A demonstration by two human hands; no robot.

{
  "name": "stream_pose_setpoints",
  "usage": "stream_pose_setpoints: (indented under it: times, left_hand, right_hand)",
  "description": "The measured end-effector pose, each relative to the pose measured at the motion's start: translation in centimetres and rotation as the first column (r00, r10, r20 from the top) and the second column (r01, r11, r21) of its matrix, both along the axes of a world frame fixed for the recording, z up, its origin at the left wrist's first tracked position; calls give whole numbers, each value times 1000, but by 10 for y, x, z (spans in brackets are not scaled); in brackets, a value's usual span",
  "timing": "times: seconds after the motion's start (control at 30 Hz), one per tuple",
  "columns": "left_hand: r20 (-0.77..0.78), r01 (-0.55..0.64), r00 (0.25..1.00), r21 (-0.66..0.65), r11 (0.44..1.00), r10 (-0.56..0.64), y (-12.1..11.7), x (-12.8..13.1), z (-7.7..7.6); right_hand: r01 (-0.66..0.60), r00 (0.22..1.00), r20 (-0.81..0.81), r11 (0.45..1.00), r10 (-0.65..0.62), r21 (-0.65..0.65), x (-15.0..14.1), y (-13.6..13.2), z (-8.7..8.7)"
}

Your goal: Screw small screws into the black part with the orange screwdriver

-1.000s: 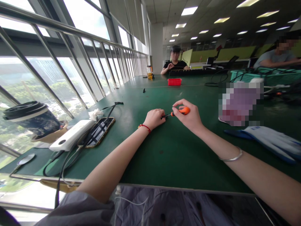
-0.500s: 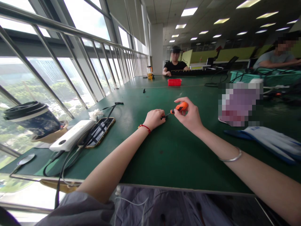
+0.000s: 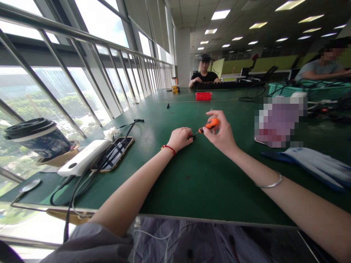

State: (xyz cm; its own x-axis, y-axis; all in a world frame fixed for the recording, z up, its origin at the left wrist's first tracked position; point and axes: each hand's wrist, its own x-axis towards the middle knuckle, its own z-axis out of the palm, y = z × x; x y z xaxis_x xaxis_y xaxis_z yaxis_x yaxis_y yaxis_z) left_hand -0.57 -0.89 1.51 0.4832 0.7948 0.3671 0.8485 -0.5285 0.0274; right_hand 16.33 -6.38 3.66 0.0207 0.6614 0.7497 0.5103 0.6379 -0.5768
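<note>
My left hand (image 3: pixel 181 138) rests on the green table (image 3: pixel 208 193), its fingers closed on a small black part (image 3: pixel 190 137) that they mostly cover. In my right hand (image 3: pixel 223 133) is a screwdriver with an orange and black handle (image 3: pixel 211 123), pinched between thumb and fingers, with the upper fingers raised off it. The thin shaft slants down to the left, and its tip meets the black part beside my left fingertips. Exactly where the tip sits is too small to make out.
Left of my arms lie a phone (image 3: pixel 116 153), a white power bank (image 3: pixel 83 157), cables and a lidded cup (image 3: pixel 38 138). A red tray (image 3: pixel 203 96) and a small black piece (image 3: pixel 168 106) lie farther back. Gloves (image 3: pixel 320 164) are at right; a person (image 3: pixel 204 73) sits opposite.
My right fingers have shifted and spread slightly around the screwdriver handle, which has turned a little. My left hand stays in place. The person opposite has moved a hand.
</note>
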Motion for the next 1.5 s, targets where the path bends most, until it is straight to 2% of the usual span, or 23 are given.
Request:
stream_pose_setpoints:
  times: [0.1, 0.2, 0.4, 0.57, 0.8, 0.9, 1.0, 1.23, 1.4, 1.5]
  left_hand:
    - [4, -3, 1000, 1, 1000, 3, 0, 0, 0]
    - [10, 4, 1000, 2, 1000, -4, 0, 0, 0]
    - [15, 10, 1000, 2, 1000, -10, 1, 0, -1]
    - [21, 11, 1000, 3, 1000, -11, 1, 0, -1]
    - [17, 11, 1000, -3, 1000, -11, 0, 0, 0]
    - [15, 5, 1000, -3, 1000, -5, -1, 0, 1]
    - [14, 4, 1000, -2, 1000, -4, 0, 0, 0]
    - [4, 4, 1000, 1, 1000, -4, 2, -1, -1]
    - [8, 11, 1000, -1, 1000, -11, 3, -1, -2]
    - [13, 18, 1000, 7, 1000, -18, 3, -1, -2]
  right_hand:
    - [54, 998, 29, 998, -53, -41, -1, -1, 0]
    - [57, 997, 59, 995, -52, -81, -1, -3, 1]
    - [28, 999, 32, 999, -27, -16, 0, -3, 2]
    - [48, 998, 52, 995, -44, -84, 0, -3, 1]
    - [44, 999, 18, 999, -44, -17, -1, -3, 0]
    - [73, 997, 35, 996, -71, -54, -1, -3, 0]
    - [45, 997, 61, 996, -41, -78, -1, -4, 1]
    - [31, 998, 46, 999, -31, 8, 0, -2, 0]
    - [62, 994, 93, 996, -56, -67, -1, -4, 0]
    - [34, 995, 96, 998, -29, -57, -1, -5, 1]
